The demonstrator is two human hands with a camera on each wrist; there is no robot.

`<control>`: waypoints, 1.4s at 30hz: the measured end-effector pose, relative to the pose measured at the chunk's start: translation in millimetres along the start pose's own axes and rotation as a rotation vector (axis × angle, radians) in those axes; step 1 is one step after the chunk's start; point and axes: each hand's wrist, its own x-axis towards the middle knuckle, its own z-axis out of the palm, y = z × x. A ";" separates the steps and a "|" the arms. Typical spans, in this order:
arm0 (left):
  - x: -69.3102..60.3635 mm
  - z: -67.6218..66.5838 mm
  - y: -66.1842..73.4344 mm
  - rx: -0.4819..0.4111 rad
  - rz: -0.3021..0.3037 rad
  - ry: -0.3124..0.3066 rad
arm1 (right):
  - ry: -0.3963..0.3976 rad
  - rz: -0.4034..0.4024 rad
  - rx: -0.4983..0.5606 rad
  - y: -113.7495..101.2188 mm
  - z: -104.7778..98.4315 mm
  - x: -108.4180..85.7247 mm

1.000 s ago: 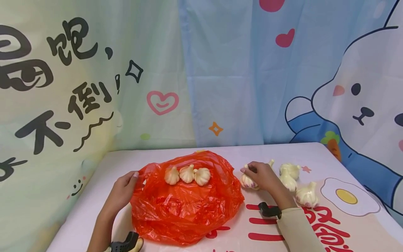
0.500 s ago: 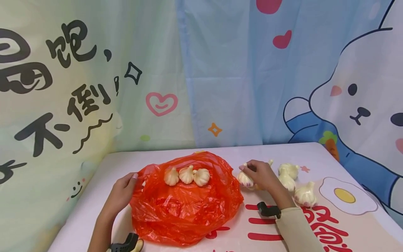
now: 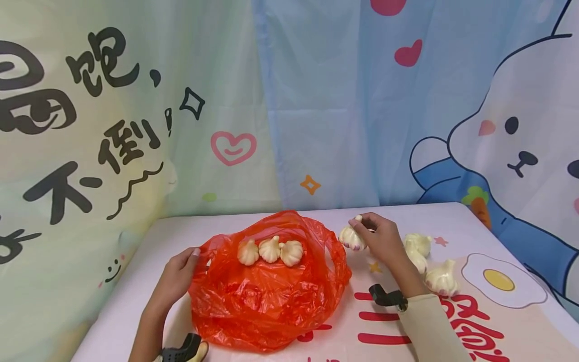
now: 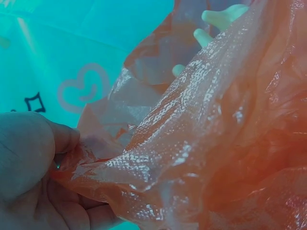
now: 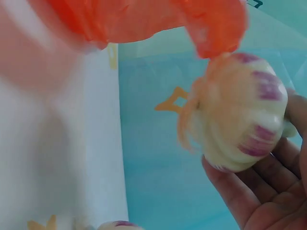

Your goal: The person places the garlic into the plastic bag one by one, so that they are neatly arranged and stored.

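Note:
A red plastic bag (image 3: 267,296) lies with its mouth spread, and three garlic bulbs (image 3: 269,249) sit in a row in it. My left hand (image 3: 177,275) pinches the bag's left edge; in the left wrist view the thumb and fingers of that hand (image 4: 53,167) grip the thin plastic (image 4: 192,158). Off the bag's right edge, my right hand (image 3: 384,244) holds a garlic bulb (image 3: 352,238) by its top. The right wrist view has this bulb (image 5: 244,112), with purple patches, held in the fingers of my right hand (image 5: 273,187), near the red plastic (image 5: 144,19).
Several other garlic bulbs (image 3: 443,278) lie to the right of my right forearm. The table (image 3: 181,229) has a printed cover with a fried egg and red lettering. A patterned curtain (image 3: 316,100) hangs behind it.
My right hand has lifted the garlic bulb up off the table and slightly away from me. My left hand keeps its grip on the bag, whose far rim stands slightly higher.

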 end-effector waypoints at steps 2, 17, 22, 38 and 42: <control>0.2 0.1 0.4 0.000 0.000 -0.002 | 0.029 -0.013 0.022 -1.9 -1.4 0.0; 0.3 3.0 3.4 -0.034 0.000 -0.019 | 0.090 -0.100 0.239 -29.3 8.7 8.0; 1.2 3.6 4.8 -0.043 0.002 -0.026 | 0.073 -0.137 0.313 -47.1 14.7 5.8; -0.1 6.8 4.2 -0.036 -0.020 -0.031 | -0.235 -0.290 0.419 -103.8 43.1 -9.8; -0.2 5.7 3.4 -0.034 -0.017 -0.036 | -0.280 -0.278 0.426 -103.5 65.5 -6.1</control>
